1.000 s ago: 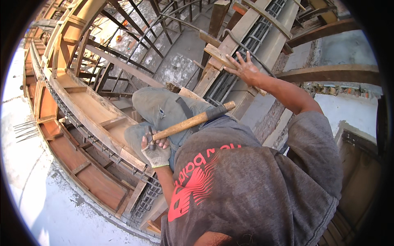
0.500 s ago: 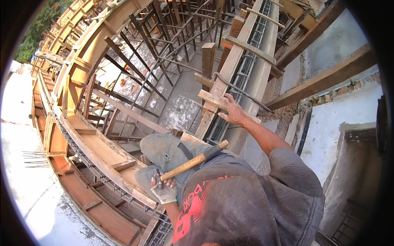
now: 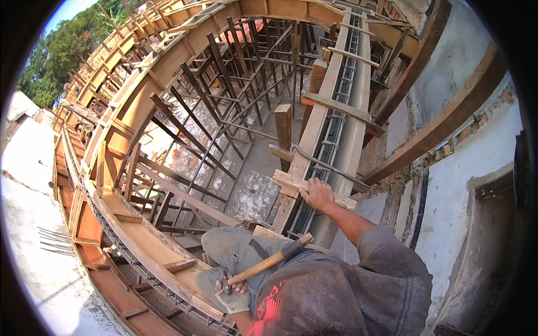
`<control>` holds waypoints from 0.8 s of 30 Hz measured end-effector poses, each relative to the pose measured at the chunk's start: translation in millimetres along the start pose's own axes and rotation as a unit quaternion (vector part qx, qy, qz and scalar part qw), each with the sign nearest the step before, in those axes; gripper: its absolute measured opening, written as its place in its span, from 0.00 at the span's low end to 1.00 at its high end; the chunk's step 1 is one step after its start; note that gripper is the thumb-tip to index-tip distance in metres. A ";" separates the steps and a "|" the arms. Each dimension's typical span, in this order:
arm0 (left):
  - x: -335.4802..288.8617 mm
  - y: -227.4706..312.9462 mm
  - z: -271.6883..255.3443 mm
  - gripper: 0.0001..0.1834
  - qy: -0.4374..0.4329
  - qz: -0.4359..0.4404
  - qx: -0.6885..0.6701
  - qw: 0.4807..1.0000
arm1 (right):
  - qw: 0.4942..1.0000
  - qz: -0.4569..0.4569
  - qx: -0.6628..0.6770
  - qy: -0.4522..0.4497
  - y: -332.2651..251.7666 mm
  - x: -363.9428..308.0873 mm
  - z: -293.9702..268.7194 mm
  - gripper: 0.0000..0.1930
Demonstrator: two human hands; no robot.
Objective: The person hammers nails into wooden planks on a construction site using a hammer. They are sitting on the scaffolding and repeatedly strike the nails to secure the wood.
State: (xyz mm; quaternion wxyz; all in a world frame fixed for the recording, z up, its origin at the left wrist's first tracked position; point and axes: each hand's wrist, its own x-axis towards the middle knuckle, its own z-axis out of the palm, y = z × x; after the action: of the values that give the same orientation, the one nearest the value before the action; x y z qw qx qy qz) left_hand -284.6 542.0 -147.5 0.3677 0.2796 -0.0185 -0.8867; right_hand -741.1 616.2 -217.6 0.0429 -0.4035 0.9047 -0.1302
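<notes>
My left hand (image 3: 234, 297), in a whitish knit glove with bare fingertips, is closed around the head end of a hammer (image 3: 259, 266). Its wooden handle slants up to the right across my lap, ending in a black grip. My bare right hand (image 3: 318, 195) is curled over a short wooden batten (image 3: 291, 180) that lies across the top of a long beam form. Beyond that hand, a bent steel bar (image 3: 330, 168) also crosses the form. Between the form's wooden sides runs a steel reinforcement cage (image 3: 335, 132).
Curved wooden formwork (image 3: 148, 231) sweeps along the left. Below it, timber props (image 3: 216, 106) and poles rise from the floor. Further cross battens (image 3: 342, 109) span the beam form. Thick timbers (image 3: 417, 143) lean toward the wall at right. Bare rods (image 3: 56, 239) stick out at far left.
The view has tilted upward, so the scene sits lower. My right hand's fingers now curl more closely over the batten. The hammer stays in my left hand.
</notes>
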 end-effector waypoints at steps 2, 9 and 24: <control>2.7 -0.8 2.0 0.26 -0.002 0.004 0.001 1.000 | 1.000 0.004 0.003 -0.001 2.2 2.3 1.9 0.26; 0.1 -2.6 3.8 0.26 0.013 0.010 0.000 1.000 | 1.000 -0.002 -0.008 0.010 2.0 -0.6 4.5 0.24; 0.6 -3.3 9.5 0.26 0.020 0.004 0.004 1.000 | 1.000 -0.005 -0.012 0.009 1.9 0.3 3.7 0.25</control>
State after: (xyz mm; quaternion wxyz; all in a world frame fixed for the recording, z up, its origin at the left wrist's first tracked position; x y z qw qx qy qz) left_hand -291.9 542.3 -140.6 0.3708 0.2989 -0.0154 -0.8792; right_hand -741.9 616.4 -221.8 0.0292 -0.4075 0.9044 -0.1229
